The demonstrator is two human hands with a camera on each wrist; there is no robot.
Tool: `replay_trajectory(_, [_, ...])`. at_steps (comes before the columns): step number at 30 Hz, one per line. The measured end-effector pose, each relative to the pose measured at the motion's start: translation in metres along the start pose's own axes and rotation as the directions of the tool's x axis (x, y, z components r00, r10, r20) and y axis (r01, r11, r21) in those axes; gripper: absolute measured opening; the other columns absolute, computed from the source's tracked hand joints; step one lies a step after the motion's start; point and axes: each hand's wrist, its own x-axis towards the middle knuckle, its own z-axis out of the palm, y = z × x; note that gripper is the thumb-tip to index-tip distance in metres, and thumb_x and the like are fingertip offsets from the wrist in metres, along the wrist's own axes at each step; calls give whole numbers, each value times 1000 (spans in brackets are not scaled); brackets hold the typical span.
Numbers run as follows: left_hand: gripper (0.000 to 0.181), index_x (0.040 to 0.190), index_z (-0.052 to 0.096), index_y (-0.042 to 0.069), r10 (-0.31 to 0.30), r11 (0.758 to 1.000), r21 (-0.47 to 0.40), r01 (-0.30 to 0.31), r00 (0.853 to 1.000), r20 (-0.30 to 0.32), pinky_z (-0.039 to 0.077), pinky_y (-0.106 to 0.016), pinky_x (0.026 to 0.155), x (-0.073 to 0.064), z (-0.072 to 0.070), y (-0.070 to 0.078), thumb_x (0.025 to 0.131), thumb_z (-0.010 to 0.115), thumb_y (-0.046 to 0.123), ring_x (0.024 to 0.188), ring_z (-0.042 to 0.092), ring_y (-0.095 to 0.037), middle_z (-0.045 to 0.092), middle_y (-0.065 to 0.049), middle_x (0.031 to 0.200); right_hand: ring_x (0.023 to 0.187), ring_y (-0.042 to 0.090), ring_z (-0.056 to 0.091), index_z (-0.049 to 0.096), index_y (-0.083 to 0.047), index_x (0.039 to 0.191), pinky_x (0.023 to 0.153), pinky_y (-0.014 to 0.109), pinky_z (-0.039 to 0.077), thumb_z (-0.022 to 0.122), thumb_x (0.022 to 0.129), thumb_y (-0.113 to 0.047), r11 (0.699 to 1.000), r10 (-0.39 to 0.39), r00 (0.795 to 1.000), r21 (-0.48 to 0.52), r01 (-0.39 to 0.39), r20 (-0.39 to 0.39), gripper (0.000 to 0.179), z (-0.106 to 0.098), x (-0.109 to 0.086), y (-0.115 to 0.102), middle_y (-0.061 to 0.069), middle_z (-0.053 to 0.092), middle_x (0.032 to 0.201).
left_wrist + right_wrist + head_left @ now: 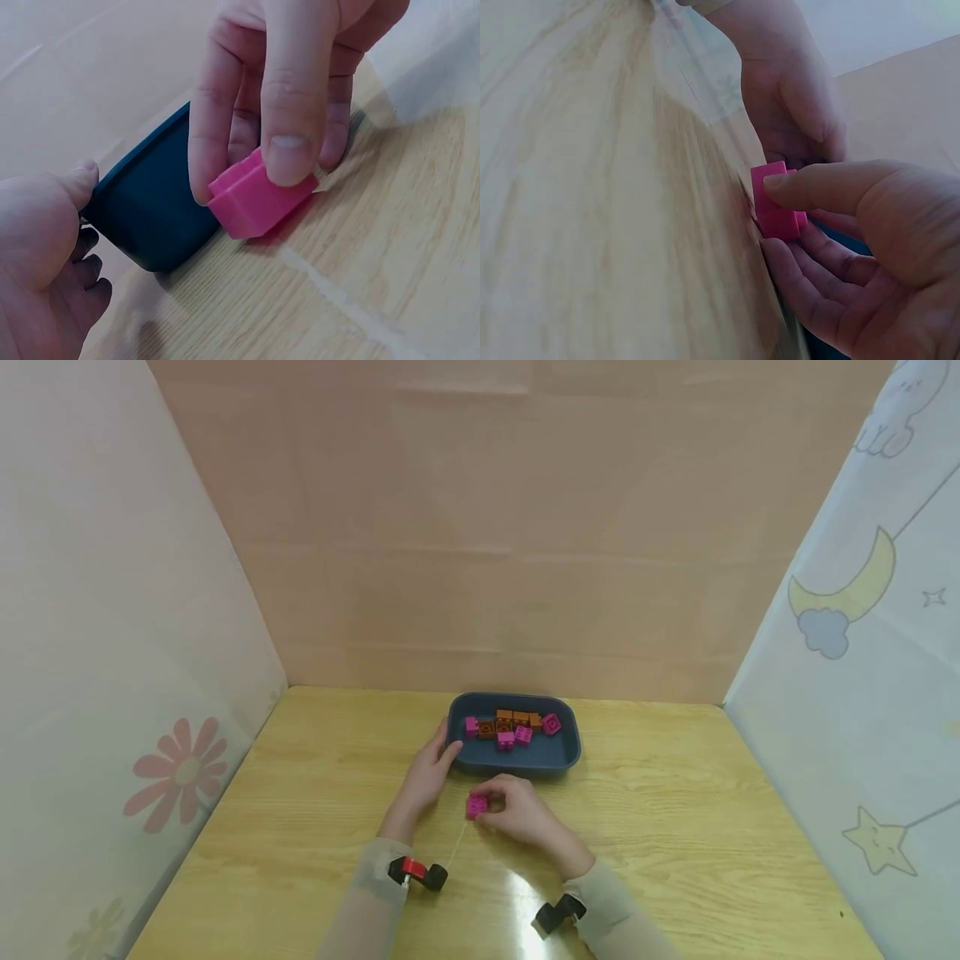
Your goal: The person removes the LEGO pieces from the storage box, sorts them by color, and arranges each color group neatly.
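My left hand [428, 774] grips the left end of a dark blue tray [517, 767], its thumb over the rim. Between thumb and fingers of my right hand [525, 813] is a pink toy building brick [477, 807], just in front of the tray's near side. The left wrist view shows that brick [259, 196] tilted, close over the tabletop, with the thumb on its near face. Inside the tray lie several pink bricks [523, 735] and several orange-brown bricks [504, 716], grouped toward the back.
The wooden table [645, 827] ends at a tan paper backdrop [480, 568] just behind the tray. White patterned panels stand at the left [112, 610] and right [840, 710]. Each wrist wears a small black camera mount.
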Motion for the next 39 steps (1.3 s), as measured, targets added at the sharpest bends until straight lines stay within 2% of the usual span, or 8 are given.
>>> replay_trajectory(5, [75,171,22,7,0,1000,8,0,1000,2,18,-48,131,1,0,0,114,50,47,162,21,-29,22,-14,176,100,14,67,81,-10,119,88,33,59,90,86,-12,999,-7,1000,-32,7,-15,35,3,2,-3,-5,73,109])
replay_trajectory(12, [69,171,23,7,2,1000,0,-2,1000,-11,19,-50,131,0,1,0,115,52,37,162,21,-30,22,-14,176,97,14,64,81,-11,119,84,32,58,90,86,-13,997,-18,999,-75,15,-29,34,8,4,-4,-4,72,108])
replay_trajectory(26, [73,171,24,7,8,1000,-17,-8,1000,-11,19,-51,131,-1,1,2,114,49,45,161,22,-31,23,-14,175,98,14,63,80,-13,120,84,31,58,91,85,-15,998,-11,1000,-66,9,-23,37,9,4,-1,-5,70,110])
replay_trajectory(33, [75,171,24,10,-7,1000,15,7,1000,-11,20,-48,131,1,1,0,113,49,50,161,22,-27,23,-10,176,101,15,64,80,-13,118,88,36,57,90,85,-14,997,1,999,-77,-4,-42,35,9,4,-2,-4,71,111])
replay_trajectory(39, [75,172,23,12,-23,1000,7,23,1000,-3,21,-47,131,0,0,0,113,48,52,161,23,-26,24,-6,175,101,15,64,80,-14,118,89,36,57,91,85,-17,996,1,999,-90,-4,-36,35,9,4,-2,-5,71,110])
